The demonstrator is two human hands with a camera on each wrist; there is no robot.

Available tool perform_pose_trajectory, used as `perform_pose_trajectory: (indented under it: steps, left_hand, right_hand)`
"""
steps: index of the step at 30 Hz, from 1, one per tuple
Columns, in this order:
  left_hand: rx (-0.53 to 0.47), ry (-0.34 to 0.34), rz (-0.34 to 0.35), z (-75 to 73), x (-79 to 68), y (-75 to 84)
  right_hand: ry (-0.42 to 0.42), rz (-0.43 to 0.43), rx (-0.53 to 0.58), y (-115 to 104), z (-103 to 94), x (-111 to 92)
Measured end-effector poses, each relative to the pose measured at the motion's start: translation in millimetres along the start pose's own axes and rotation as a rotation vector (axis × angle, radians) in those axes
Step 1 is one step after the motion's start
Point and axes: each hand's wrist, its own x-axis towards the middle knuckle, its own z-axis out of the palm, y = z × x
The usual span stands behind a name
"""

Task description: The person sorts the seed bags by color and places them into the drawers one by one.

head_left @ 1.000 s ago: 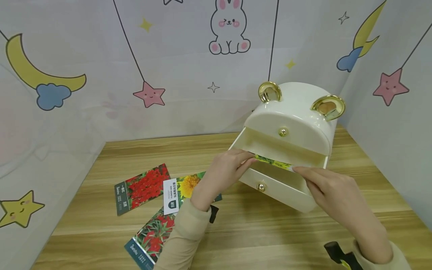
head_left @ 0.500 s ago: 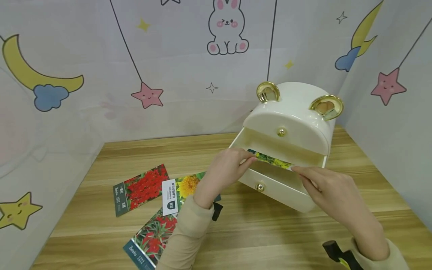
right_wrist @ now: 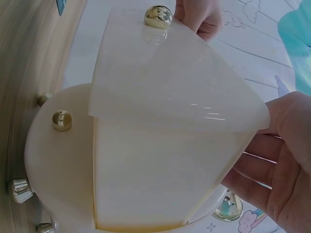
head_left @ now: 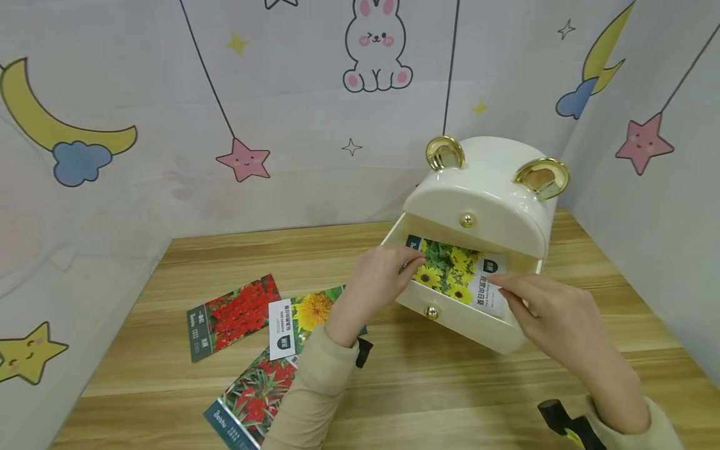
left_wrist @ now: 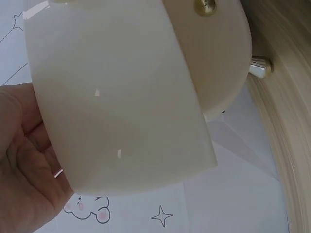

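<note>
A seed packet [head_left: 452,265] with yellow flowers lies face up inside the pulled-out lower drawer [head_left: 464,326] of a white bear-shaped cabinet [head_left: 495,181]. My left hand [head_left: 368,284] hovers over the packet's left end, thumb and fingertips close together. Over its white right end are the fingertips of my right hand [head_left: 554,319]. Packet surface shows on both sides of the fingertips. From below, the left wrist view shows the drawer's underside [left_wrist: 121,107], with left fingers [left_wrist: 36,126] beside it. In the right wrist view, right fingers [right_wrist: 257,167] extend alongside the drawer, which hides the packet.
Several more seed packets lie left on the wooden table [head_left: 439,400]: one with red flowers [head_left: 242,312], one with an orange bloom [head_left: 309,312], and another red one [head_left: 259,397] partly under the left sleeve [head_left: 309,394]. Gold ears [head_left: 542,178] top the cabinet. A printed wall cloth [head_left: 304,112] stands behind.
The yellow-flower packet, earlier seen nearly edge-on between both hands, has tipped flat into the drawer, and its printed face now shows. Both hands have stayed almost in place.
</note>
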Motion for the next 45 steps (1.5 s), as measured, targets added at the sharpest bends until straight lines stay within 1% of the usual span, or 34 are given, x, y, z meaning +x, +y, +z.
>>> perform_pose_trajectory:
  steps: [3,10,14,17,22,28,32,36,40,43,45]
  left_hand:
    - [0.013,0.048,0.016,1.7,-3.6,0.8]
    - [0.109,0.209,0.112,7.2,-12.8,4.9]
    - [0.104,0.278,0.155,8.5,-16.8,6.2]
    - [0.100,0.312,0.182,7.3,-20.2,6.3]
    - [0.129,0.321,0.203,4.1,-26.8,6.4]
    - [0.183,0.307,0.204,0.8,-34.9,6.4]
    - [0.203,0.311,0.216,-2.4,-41.2,6.4]
    - [0.186,0.315,0.235,-5.0,-47.9,8.0]
    - [0.164,0.301,0.229,-8.7,-55.8,11.3]
    - [0.168,0.300,0.231,-11.1,-60.6,13.4]
    - [0.174,0.301,0.240,-12.2,-63.2,14.5]
  right_hand:
    - [0.009,-0.004,0.012,-1.0,-0.2,0.4]
    - [0.025,-0.003,0.051,-3.7,-0.2,2.4]
    - [0.026,-0.003,0.050,-5.4,-0.3,2.7]
    - [0.023,0.003,0.055,-6.9,-0.2,3.4]
    - [0.018,-0.006,0.073,-8.9,0.5,4.8]
    - [0.017,-0.033,0.060,-11.7,0.1,2.8]
    - [0.009,-0.045,0.056,-14.8,-1.7,0.6]
    - [-0.001,-0.066,0.053,-18.2,-4.5,0.0]
    - [-0.016,-0.074,0.065,-22.7,-8.7,0.4]
    - [-0.005,-0.075,0.076,-26.6,-11.0,1.4]
    - [0.022,-0.093,0.072,-29.6,-11.7,2.3]
